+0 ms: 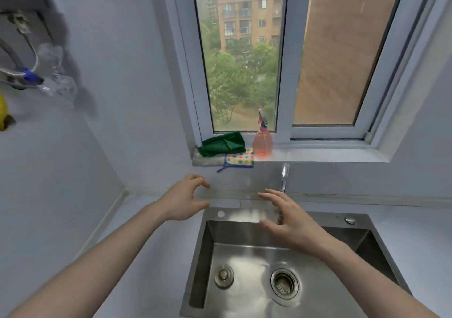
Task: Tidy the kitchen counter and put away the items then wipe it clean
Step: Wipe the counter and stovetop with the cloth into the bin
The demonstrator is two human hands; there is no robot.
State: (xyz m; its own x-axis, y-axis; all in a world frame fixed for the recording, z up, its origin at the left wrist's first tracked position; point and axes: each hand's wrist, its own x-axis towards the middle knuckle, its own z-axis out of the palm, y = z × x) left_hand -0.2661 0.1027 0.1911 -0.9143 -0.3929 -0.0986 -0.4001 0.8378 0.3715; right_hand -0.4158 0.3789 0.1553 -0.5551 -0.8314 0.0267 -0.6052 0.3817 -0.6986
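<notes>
Both hands, left and right, are held empty with fingers spread; blurred clutter at 9 o'clock is unreadable; a crumpled green cloth is seen at 12 o'clock.

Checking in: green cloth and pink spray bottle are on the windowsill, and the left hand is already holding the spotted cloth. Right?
Not quite. In the head view the left hand holds nothing; the spotted cloth lies on the windowsill beside the green cloth and pink spray bottle.

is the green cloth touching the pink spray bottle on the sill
Apart. The head view shows a strip of bare sill between the folded green cloth and the pink plastic spray bottle.
</notes>
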